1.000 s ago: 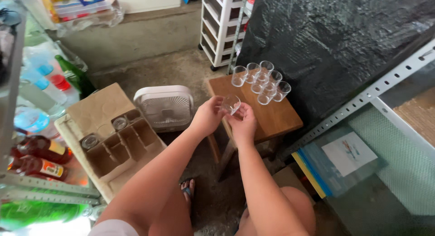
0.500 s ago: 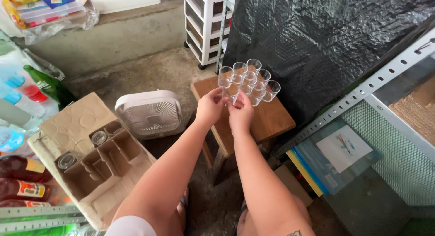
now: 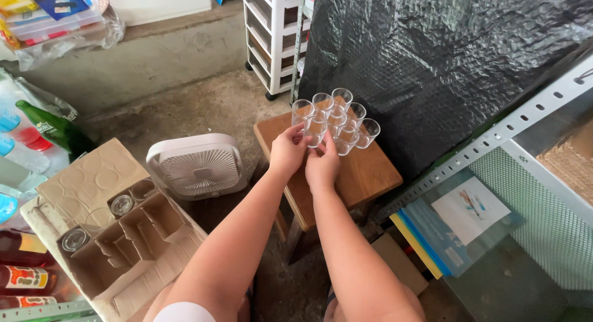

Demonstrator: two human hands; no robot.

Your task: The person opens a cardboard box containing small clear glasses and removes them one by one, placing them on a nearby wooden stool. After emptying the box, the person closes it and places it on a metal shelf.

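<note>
Here, bare stool top (image 3: pixel 364 173) lies near the edge; left hand (image 3: pixel 287 154) and right hand (image 3: pixel 322 167) together pinch a clear glass (image 3: pixel 315 128).

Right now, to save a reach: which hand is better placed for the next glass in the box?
Likely left: the left hand is on the side of the box, where a glass stands; the right hand would cross over.

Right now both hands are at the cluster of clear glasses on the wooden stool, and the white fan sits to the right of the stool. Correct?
Not quite. The head view shows the white fan left of the wooden stool, not right. Both the left hand and right hand are at the clear glasses.
</note>
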